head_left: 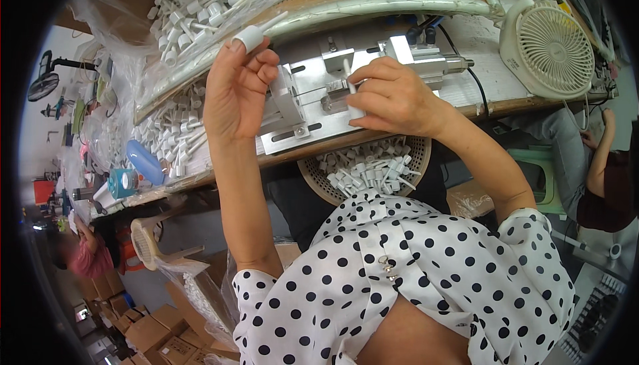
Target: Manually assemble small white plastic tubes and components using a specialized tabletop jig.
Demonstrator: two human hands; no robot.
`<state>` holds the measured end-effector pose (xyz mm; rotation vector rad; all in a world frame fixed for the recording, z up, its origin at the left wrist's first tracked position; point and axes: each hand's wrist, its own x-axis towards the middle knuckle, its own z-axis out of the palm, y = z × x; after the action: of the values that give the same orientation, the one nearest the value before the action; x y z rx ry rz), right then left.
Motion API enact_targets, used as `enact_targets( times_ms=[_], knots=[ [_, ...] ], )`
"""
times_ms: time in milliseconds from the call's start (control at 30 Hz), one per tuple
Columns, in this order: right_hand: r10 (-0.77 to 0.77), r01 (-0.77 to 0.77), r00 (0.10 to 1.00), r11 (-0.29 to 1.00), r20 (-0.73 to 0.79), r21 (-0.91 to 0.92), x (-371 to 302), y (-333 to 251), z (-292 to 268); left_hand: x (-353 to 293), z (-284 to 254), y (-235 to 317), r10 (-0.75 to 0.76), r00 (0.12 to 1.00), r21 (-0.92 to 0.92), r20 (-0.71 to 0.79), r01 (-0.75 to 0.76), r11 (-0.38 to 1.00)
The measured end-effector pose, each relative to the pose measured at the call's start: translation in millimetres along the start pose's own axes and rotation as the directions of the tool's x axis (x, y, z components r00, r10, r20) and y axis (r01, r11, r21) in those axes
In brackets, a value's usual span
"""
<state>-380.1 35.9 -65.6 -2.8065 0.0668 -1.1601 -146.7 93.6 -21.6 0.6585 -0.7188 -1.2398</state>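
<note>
A white cap is held aloft by the left hand, pinched between thumb and fingertips, its thin stem pointed up and to the right. The cap sits at the top of that hand, beyond the jig's left end and well apart from the right hand. By the right hand a white wand is gripped, thumb and fingers closed on it, and is kept roughly upright over the middle of the metal jig. Whether the wand touches the jig cannot be told. The two hands are held apart, with part of the jig seen between them.

The jig is set on the bench, along its front edge. Below that edge, a round basket is filled with more white pieces and is placed in front of the spotted shirt. Another heap is piled beyond the left hand, and loose pieces are spread to its left, near a blue object. A white fan is stood to the right of the jig. At far right, a co-worker's arm is seen.
</note>
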Motion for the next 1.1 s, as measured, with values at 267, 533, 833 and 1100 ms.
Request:
enact_targets(
  times_ms=[267, 533, 833, 1100],
  knots=[
    [-0.018, 0.019, 0.997, 1.0, 0.081, -0.017, 3.7, 2.4, 8.0, -21.3, 3.3, -14.7, 0.067, 0.998, 0.122, 0.021, -0.069, 0.99],
    [0.042, -0.034, 0.96, 0.999, 0.276, -0.036, 13.0, 1.8, -2.1, -42.2, 8.5, -24.2, 0.178, 0.982, 0.338, 0.071, -0.191, 0.922],
    [0.386, -0.237, 0.91, 0.782, 0.149, -0.577, 53.1, 147.9, -76.7, -80.7, 15.3, -52.5, 0.274, 0.91, 0.888, 0.31, -0.38, 0.258],
    [0.349, -0.241, 0.926, 0.84, 0.143, -0.486, 37.1, 149.2, -86.6, -57.3, 28.6, -67.3, 0.058, 0.82, 0.81, 0.569, -0.547, -0.211]
  ],
)
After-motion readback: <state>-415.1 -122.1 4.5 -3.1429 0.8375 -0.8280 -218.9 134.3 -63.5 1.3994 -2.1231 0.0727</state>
